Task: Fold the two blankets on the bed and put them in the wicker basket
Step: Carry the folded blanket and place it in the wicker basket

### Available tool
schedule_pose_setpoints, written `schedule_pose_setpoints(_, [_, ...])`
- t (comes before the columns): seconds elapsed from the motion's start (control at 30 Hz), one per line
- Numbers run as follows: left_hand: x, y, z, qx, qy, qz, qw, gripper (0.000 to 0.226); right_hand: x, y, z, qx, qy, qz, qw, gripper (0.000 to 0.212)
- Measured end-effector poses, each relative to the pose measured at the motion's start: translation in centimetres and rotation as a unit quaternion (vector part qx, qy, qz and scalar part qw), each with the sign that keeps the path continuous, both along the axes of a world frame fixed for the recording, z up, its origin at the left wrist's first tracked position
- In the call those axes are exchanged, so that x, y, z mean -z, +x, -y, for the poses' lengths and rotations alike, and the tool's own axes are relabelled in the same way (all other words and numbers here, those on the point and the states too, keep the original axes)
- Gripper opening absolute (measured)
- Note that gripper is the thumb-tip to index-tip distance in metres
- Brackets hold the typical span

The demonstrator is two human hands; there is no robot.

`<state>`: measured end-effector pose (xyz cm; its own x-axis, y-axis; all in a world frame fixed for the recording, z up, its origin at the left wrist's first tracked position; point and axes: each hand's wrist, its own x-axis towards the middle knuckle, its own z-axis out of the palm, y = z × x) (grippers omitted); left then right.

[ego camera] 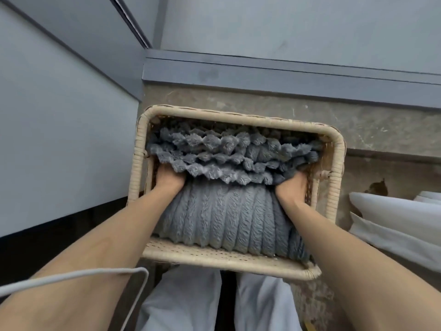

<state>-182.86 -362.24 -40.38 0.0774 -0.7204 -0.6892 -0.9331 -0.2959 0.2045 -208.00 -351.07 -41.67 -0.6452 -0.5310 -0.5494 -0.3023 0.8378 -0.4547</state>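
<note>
While both hands' fingers lie hidden, grip untellable, blanket [222,220] fills wicker basket [334,187].

text: none readable; labels: none; brands: none; numbers: none; signs: none

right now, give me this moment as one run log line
step: stowing | left hand + right hand: grip on folded grey fluffy blanket | rectangular wicker basket: blanket partly inside | state: pressing down
</note>
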Motion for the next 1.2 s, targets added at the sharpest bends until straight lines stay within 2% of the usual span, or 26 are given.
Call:
schedule_pose_setpoints(0.1, [-3.8, -0.1, -1.5, 0.010, -0.052, -0.036, 0.998, 0.057, -4.2, 0.6, -0.9, -0.019, -0.003, -0.032, 0.999, 0.053])
schedule_pose_setpoints(0.17, [-7.0, 0.0, -3.4, 0.091, -0.071, -0.013, 0.993, 0.062, -7.5, 1.3, -2.0, -0.099, -0.041, -0.101, 0.989, 0.059])
schedule_pose_setpoints(0.23, [-8.4, 0.0, -4.2, 0.252, -0.137, 0.000, 0.958, 0.067, -9.0, 1.6, -2.0, -0.281, -0.073, -0.177, 0.940, 0.066])
schedule_pose_setpoints(0.3, [-8.5, -0.2, -3.1, 0.369, -0.175, 0.032, 0.912, 0.075, -8.8, 1.2, -1.1, -0.479, -0.054, -0.206, 0.852, 0.072])
schedule_pose_setpoints(0.33, [-8.2, -0.3, -2.3, 0.402, -0.193, 0.042, 0.894, 0.075, -8.3, 0.9, -0.4, -0.534, -0.043, -0.215, 0.816, 0.072])
schedule_pose_setpoints(0.4, [-6.7, -0.3, -0.7, 0.434, -0.223, 0.048, 0.872, 0.072, -6.9, -0.1, 1.1, -0.563, -0.035, -0.243, 0.789, 0.067])
schedule_pose_setpoints(0.53, [-3.4, -0.4, 2.0, 0.436, -0.236, 0.044, 0.867, 0.054, -4.1, -2.0, 3.2, -0.563, -0.018, -0.238, 0.791, 0.057])
schedule_pose_setpoints(0.7, [0.6, -1.5, 3.5, 0.376, -0.187, 0.028, 0.907, 0.043, -0.7, -2.8, 5.3, -0.517, -0.005, -0.157, 0.841, 0.059])
schedule_pose_setpoints(0.83, [5.1, -1.9, 4.4, 0.345, -0.141, 0.023, 0.928, 0.042, 3.1, -3.3, 6.6, -0.513, -0.002, -0.139, 0.847, 0.055])
schedule_pose_setpoints(1.0, [10.0, -2.2, 5.8, 0.328, -0.090, 0.013, 0.940, 0.042, 7.2, -3.0, 7.5, -0.546, 0.004, -0.178, 0.818, 0.035])
schedule_pose_setpoints(1.13, [11.7, -2.8, 6.0, 0.339, -0.074, 0.024, 0.938, 0.040, 8.8, -2.8, 8.3, -0.567, 0.028, -0.191, 0.801, 0.034])
schedule_pose_setpoints(1.2, [11.5, -3.1, 5.8, 0.328, -0.073, 0.023, 0.942, 0.040, 8.4, -2.5, 8.3, -0.563, 0.045, -0.185, 0.804, 0.033])
